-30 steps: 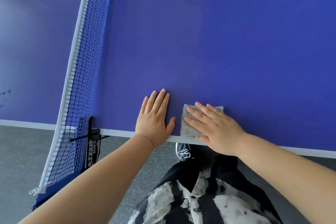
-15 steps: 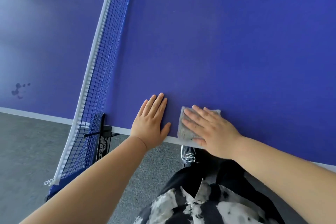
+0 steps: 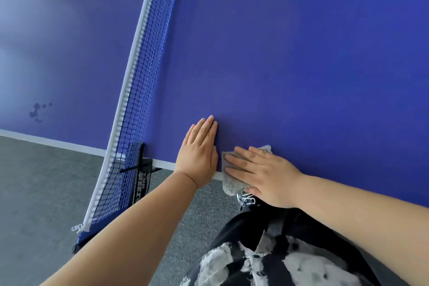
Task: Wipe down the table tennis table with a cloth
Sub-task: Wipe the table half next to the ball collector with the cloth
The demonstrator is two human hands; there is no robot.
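The blue table tennis table (image 3: 290, 65) fills most of the view, its white near edge running from left down to the right. A grey cloth (image 3: 228, 169) lies on that edge and hangs a little over it. My right hand (image 3: 264, 174) presses flat on the cloth with straight fingers pointing left. Just left of it, my left hand (image 3: 199, 148) lies flat on the bare table surface, fingers together and pointing away from me, its thumb side touching the cloth.
The net (image 3: 139, 90) with its white top band crosses the table left of my hands, clamped by a black post (image 3: 139, 169) at the edge. A dark stain (image 3: 38, 110) marks the far half beyond the net. Grey carpet (image 3: 46, 193) lies below; my shoe shows under the cloth.
My right hand has slid the cloth nearer the table's edge, so it now hangs over it. My left fingers have closed together beside it. The view has swung, showing more of the half beyond the net.
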